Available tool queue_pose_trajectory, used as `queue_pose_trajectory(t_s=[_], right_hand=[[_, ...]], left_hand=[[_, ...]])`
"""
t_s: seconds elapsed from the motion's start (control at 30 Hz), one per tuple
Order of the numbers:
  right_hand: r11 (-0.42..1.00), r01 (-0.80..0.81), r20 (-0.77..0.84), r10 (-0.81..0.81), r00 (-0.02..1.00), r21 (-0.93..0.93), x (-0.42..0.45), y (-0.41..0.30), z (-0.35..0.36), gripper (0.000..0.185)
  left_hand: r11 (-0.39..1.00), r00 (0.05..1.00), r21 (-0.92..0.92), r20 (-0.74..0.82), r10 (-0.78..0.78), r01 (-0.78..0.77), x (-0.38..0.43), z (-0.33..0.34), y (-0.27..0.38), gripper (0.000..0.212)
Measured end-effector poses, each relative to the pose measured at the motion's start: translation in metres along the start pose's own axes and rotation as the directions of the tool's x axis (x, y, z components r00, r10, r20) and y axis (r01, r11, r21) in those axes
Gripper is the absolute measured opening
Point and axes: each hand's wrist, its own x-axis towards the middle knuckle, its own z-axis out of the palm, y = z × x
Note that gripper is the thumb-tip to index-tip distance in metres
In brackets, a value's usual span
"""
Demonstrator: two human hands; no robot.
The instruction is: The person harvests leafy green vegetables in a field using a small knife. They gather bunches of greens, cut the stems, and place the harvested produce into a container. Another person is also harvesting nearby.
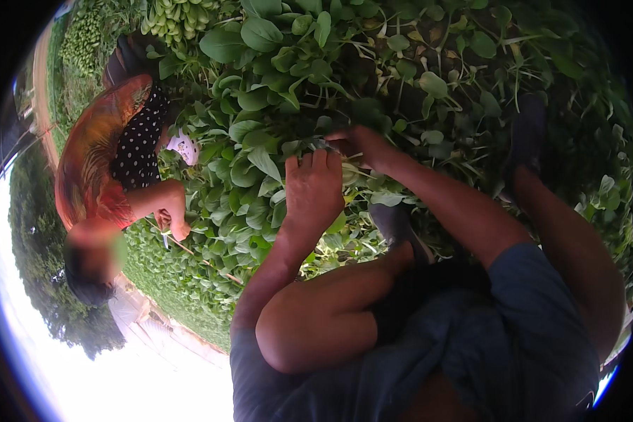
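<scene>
Dense leafy green vegetable plants [253,100] with broad oval leaves and pale stems grow before me. My left hand [316,190] is among them near the middle of the picture, back of the hand up, fingers curled at a plant; what lies inside the fingers is hidden. Just right of it, my right hand [366,147] is bent inward, its fingertips close to the left fingers, beside pale stems. Something greyish shows between the two hands, too blurred to name. Shade and leaves hide part of the right fingers.
At the left a co-worker in an orange patterned shirt [92,153] bends over the same bed, hands near a thin stick [205,261]. Piles of picked greens [182,18] lie at the upper left. My shoes [393,224] stand among low plants and yellowed leaves.
</scene>
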Motion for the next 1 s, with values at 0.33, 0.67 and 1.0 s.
queue_pose_trajectory(t_s=[0.33, 0.67, 1.0], right_hand=[[0.993, -0.043, -0.104, 0.032, 0.994, -0.107, 0.017, -0.032, 0.011, 0.037], [0.945, 0.112, -0.171, -0.171, 0.970, -0.308, 0.047, -0.025, 0.030, 0.034], [0.912, 0.147, -0.084, -0.193, 0.978, -0.383, 0.070, -0.019, 0.035, 0.034]], left_hand=[[0.907, 0.912, 0.412, 0.332, -0.239, 0.087, -0.001, 0.060, -0.050, 0.043], [0.901, 0.897, 0.298, 0.218, -0.385, 0.314, -0.024, 0.088, -0.076, 0.055], [0.903, 0.890, 0.206, 0.190, -0.414, 0.376, -0.032, 0.093, -0.085, 0.043]])
